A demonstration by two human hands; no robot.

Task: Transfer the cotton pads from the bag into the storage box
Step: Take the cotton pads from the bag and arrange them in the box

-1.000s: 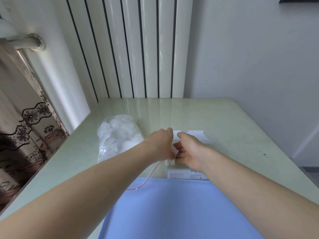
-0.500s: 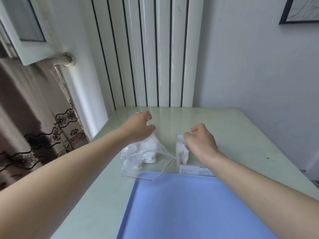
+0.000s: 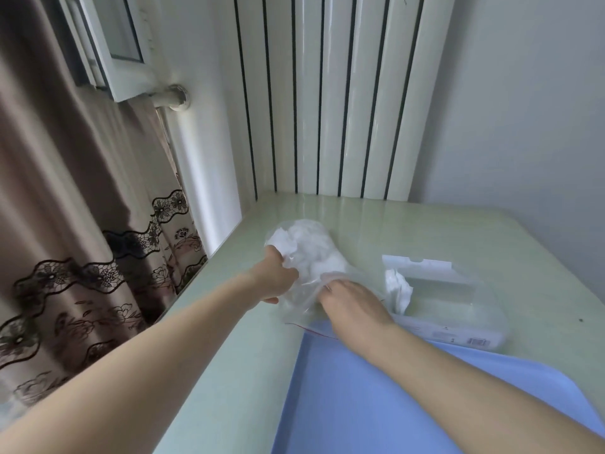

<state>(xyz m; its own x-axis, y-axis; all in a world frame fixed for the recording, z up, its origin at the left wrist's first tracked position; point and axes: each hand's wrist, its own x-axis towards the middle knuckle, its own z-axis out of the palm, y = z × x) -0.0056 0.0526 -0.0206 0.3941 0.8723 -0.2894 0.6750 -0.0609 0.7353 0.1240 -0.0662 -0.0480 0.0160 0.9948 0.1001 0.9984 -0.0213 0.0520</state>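
While most of the white cotton pads (image 3: 307, 247) sit in the clear plastic zip bag (image 3: 314, 273), the transfer looks barely begun.

Going left to right: a brown lace-trimmed curtain (image 3: 82, 224) hangs beside the pale green glossy table (image 3: 425, 231); the left hand (image 3: 275, 280) grips the bag's left side, and the right hand (image 3: 352, 299) reaches into its red-lined mouth, fingers hidden by the plastic, so I cannot tell whether they hold a pad. Just right of it lies the clear rectangular plastic storage box (image 3: 458, 299), with only a small white wad (image 3: 397, 290) at its left end. By my judgement nearly every pad is left to move. A white label with a barcode (image 3: 458, 339) runs along the box's near wall; its print is too small to read. A blue sheet (image 3: 360, 388) lies nearest.
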